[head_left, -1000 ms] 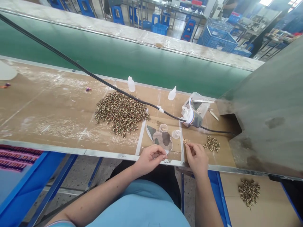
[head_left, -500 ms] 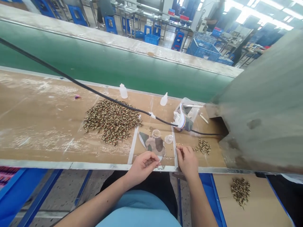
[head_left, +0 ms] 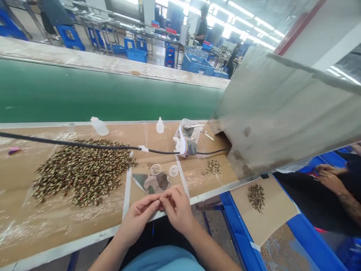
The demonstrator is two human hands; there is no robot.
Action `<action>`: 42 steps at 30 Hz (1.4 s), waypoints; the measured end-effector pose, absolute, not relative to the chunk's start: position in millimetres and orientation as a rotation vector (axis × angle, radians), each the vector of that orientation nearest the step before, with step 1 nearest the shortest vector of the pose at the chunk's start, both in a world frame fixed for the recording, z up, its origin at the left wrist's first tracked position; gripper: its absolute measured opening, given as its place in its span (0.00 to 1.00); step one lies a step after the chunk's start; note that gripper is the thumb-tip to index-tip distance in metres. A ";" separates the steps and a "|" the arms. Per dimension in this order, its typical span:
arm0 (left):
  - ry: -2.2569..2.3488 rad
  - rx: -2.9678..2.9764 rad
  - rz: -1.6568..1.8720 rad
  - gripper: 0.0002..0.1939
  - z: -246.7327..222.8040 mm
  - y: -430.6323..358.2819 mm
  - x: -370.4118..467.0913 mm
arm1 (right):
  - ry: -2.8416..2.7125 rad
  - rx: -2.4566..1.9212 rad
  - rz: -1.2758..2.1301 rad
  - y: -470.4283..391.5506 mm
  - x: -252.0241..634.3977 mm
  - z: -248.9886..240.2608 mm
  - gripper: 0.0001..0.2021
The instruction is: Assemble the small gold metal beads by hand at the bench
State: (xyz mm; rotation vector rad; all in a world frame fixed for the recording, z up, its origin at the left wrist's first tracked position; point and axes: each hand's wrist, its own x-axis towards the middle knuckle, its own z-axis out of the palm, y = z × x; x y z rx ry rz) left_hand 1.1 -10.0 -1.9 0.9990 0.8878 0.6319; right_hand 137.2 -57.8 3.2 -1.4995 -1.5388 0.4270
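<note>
My left hand (head_left: pixel 141 215) and my right hand (head_left: pixel 177 208) meet above the bench's front edge, their fingertips pinched together. Whatever sits between the fingers is too small to make out. Just beyond them lies a camouflage cloth piece (head_left: pixel 150 184), with a small round clear dish (head_left: pixel 156 169) at its far edge. A second clear round dish (head_left: pixel 173 171) is to the right of it. Tiny copper-coloured pieces (head_left: pixel 194 178) are scattered right of the white tape strip. Past them is a small pile of brass-and-dark metal parts (head_left: pixel 213 166).
A large heap of similar parts (head_left: pixel 87 169) covers the left. Two white squeeze bottles (head_left: pixel 99 126) (head_left: pixel 160 125) stand at the back. A black cable (head_left: pixel 70 143) crosses the bench to a grey metal housing (head_left: pixel 276 113). Another person's hands (head_left: pixel 328 177) show at far right.
My right hand has left the tiny copper pieces and moved left to join my left hand, fingertips touching. The view has turned to the right, bringing another person's hands into sight.
</note>
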 end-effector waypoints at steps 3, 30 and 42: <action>0.917 0.942 0.622 0.19 -3.6 -8.2 0.1 | -1.515 -1.502 0.390 -57.5 134.9 -0.1 0.13; 0.929 0.861 0.537 0.18 -1.7 -2.1 -3.1 | -1.415 -1.393 0.242 -59.5 126.6 -13.0 0.16; 0.942 0.908 0.618 0.20 -3.6 -8.7 -1.0 | -1.484 -1.446 0.190 -57.9 127.3 -18.7 0.19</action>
